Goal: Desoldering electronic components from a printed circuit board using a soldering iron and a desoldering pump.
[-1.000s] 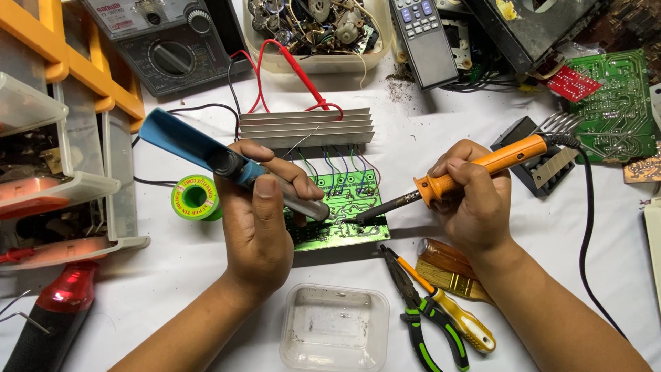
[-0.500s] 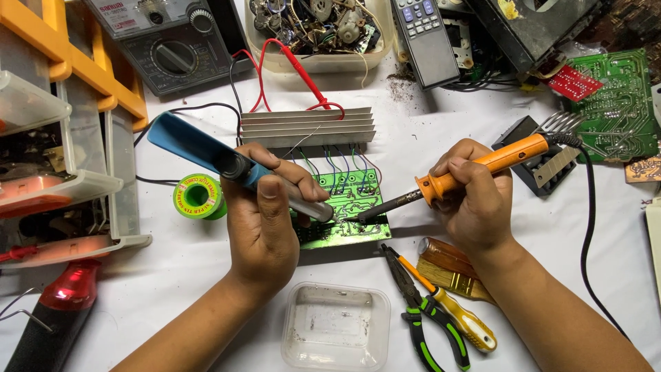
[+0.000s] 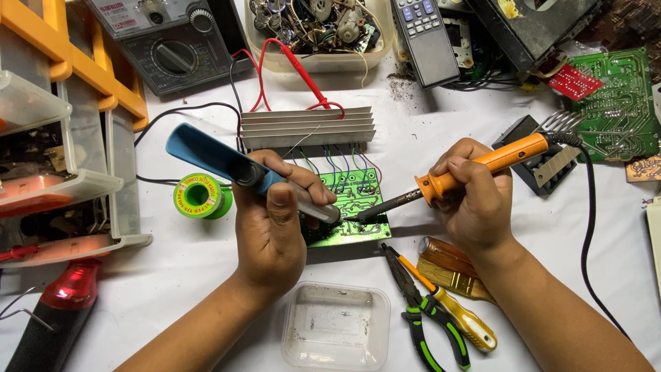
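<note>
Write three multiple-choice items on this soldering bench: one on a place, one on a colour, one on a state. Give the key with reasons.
1. Where does the solder spool lie?
A. Beside the left hand, left of the green circuit board
B. Inside the clear plastic tray
C. On top of the heat sink

2. What colour is the handle of the soldering iron?
A. Blue
B. Orange
C. Black

3. What state is the clear plastic tray in?
A. Packed with screws
B. Covered by a lid
C. Open and nearly bare

Key:
1 A: the spool sits on the white cloth left of the left hand and the green circuit board.
2 B: the right hand grips an orange handle; the blue tool is the desoldering pump in the left hand.
3 C: no lid shows, and only tiny specks lie inside.
</note>
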